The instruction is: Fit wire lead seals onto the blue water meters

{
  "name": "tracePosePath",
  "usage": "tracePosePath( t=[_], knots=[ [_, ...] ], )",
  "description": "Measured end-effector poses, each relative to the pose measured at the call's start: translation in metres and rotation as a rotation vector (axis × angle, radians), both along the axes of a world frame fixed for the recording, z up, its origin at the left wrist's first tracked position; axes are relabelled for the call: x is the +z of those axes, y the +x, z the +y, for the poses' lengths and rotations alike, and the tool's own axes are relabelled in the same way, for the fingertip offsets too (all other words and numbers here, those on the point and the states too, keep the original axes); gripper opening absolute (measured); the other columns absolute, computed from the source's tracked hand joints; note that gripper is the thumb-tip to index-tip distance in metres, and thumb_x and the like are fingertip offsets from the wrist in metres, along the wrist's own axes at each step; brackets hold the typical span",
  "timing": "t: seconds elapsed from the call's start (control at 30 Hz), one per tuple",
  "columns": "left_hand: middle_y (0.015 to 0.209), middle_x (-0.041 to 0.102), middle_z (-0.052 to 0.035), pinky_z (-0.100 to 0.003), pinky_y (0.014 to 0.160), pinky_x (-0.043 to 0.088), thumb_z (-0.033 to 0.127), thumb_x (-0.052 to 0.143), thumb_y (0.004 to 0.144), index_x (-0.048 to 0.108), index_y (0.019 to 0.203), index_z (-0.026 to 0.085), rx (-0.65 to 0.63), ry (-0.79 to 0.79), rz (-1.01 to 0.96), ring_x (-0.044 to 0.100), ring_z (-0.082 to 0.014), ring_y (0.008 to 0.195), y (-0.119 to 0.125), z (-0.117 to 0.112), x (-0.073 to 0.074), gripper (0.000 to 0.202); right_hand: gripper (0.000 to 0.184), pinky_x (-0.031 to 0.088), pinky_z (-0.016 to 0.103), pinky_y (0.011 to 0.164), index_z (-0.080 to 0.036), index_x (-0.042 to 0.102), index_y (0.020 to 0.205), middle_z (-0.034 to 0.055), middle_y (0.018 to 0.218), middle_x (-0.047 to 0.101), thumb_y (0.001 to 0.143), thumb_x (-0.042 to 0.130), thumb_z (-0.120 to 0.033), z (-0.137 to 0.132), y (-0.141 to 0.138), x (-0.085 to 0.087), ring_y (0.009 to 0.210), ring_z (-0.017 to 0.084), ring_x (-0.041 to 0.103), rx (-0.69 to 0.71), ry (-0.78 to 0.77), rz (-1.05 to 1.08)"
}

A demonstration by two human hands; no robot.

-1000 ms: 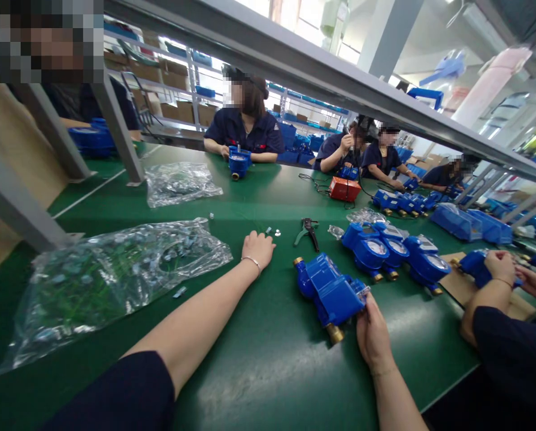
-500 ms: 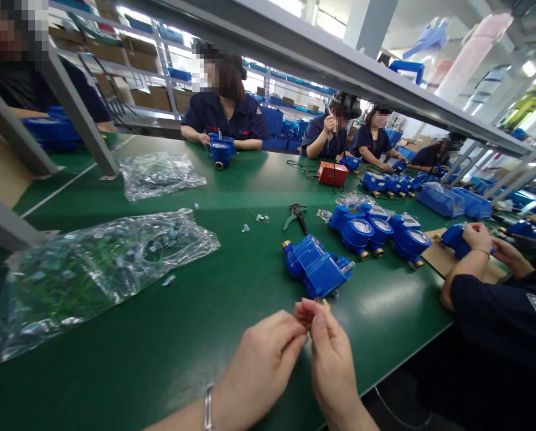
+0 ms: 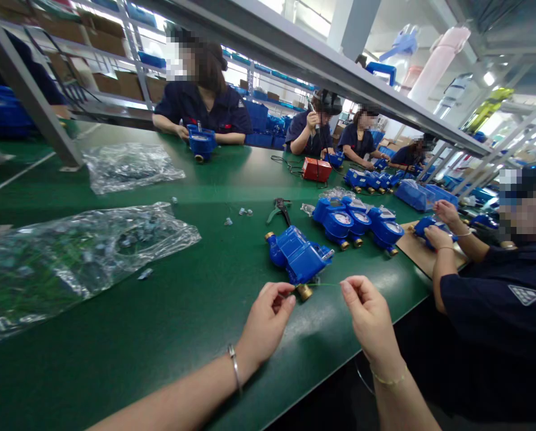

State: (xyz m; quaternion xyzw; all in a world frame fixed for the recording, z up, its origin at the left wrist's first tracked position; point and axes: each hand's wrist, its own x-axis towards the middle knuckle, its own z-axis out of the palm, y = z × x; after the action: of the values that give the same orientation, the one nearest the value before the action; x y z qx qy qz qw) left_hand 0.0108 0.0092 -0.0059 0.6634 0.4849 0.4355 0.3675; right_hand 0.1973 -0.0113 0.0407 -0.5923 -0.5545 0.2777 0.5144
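Note:
A thin green wire (image 3: 326,284) stretches between my two hands. My left hand (image 3: 268,323) pinches its left end, and my right hand (image 3: 372,314) pinches the other end between thumb and fingers. Just beyond the wire lies a blue water meter (image 3: 298,256), with one brass threaded end (image 3: 303,292) pointing toward me between my hands. Whether the wire touches the meter I cannot tell. Pliers (image 3: 280,211) with dark jaws and a green handle rest behind the meter. Small grey seal pieces (image 3: 245,212) are scattered left of them.
Clear plastic bags of green wires and seals (image 3: 92,257) lie at the left. Several blue meters (image 3: 339,222) stand at the right, near a co-worker's hands (image 3: 445,224) over cardboard (image 3: 423,254). A metal shelf beam (image 3: 294,57) crosses overhead. More workers sit opposite.
My hands were close together and have moved apart, with the green wire now showing between them. The view has shifted right. The co-worker on the right has raised one hand.

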Motion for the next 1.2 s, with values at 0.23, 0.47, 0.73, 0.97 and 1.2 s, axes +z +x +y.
tracePosePath(
  t=[0.23, 0.47, 0.73, 0.97, 1.2],
  knots=[
    [0.093, 0.057, -0.0036, -0.03, 0.074, 0.047, 0.029, 0.046, 0.086, 0.058, 0.097, 0.018, 0.044, 0.005, -0.023, 0.057, -0.0165, 0.081, 0.0, 0.043, -0.018, 0.02, 0.02, 0.037, 0.028, 0.065, -0.02, 0.057, 0.081, -0.0001, 0.074, 0.056, 0.088, 0.045, -0.034, 0.021, 0.007, 0.012, 0.07, 0.015, 0.051, -0.087, 0.107, -0.571],
    [0.092, 0.057, -0.0032, -0.03, 0.074, 0.046, 0.027, 0.048, 0.085, 0.06, 0.095, 0.019, -0.009, -0.001, -0.027, 0.055, -0.0163, 0.082, -0.009, 0.041, -0.016, 0.018, 0.018, 0.037, 0.028, 0.067, -0.02, 0.055, 0.08, 0.0005, 0.076, 0.056, 0.089, 0.044, -0.032, 0.032, 0.005, 0.022, 0.073, 0.016, 0.052, -0.052, 0.107, -0.733],
    [0.092, 0.058, -0.0029, -0.029, 0.075, 0.045, 0.026, 0.046, 0.087, 0.061, 0.095, 0.019, -0.037, 0.002, -0.015, 0.055, -0.0161, 0.083, -0.009, 0.042, -0.017, 0.018, 0.017, 0.037, 0.029, 0.068, -0.02, 0.055, 0.081, 0.0017, 0.076, 0.056, 0.089, 0.043, -0.029, 0.04, 0.007, 0.025, 0.074, 0.017, 0.051, -0.03, 0.101, -0.836],
    [0.094, 0.057, -0.003, -0.029, 0.075, 0.045, 0.027, 0.046, 0.087, 0.06, 0.096, 0.019, -0.039, 0.011, 0.0, 0.054, -0.0158, 0.084, -0.008, 0.041, -0.018, 0.018, 0.016, 0.037, 0.029, 0.068, -0.02, 0.054, 0.08, 0.0017, 0.075, 0.054, 0.089, 0.044, -0.027, 0.041, 0.005, 0.031, 0.074, 0.017, 0.05, 0.007, 0.107, -0.915],
    [0.095, 0.056, -0.003, -0.029, 0.075, 0.045, 0.026, 0.046, 0.087, 0.058, 0.098, 0.02, -0.034, 0.016, -0.008, 0.054, -0.0156, 0.083, -0.007, 0.041, -0.019, 0.018, 0.015, 0.036, 0.029, 0.067, -0.02, 0.054, 0.081, 0.0017, 0.075, 0.054, 0.09, 0.044, -0.026, 0.044, 0.001, 0.037, 0.074, 0.018, 0.05, 0.03, 0.101, -0.987]
  ],
)
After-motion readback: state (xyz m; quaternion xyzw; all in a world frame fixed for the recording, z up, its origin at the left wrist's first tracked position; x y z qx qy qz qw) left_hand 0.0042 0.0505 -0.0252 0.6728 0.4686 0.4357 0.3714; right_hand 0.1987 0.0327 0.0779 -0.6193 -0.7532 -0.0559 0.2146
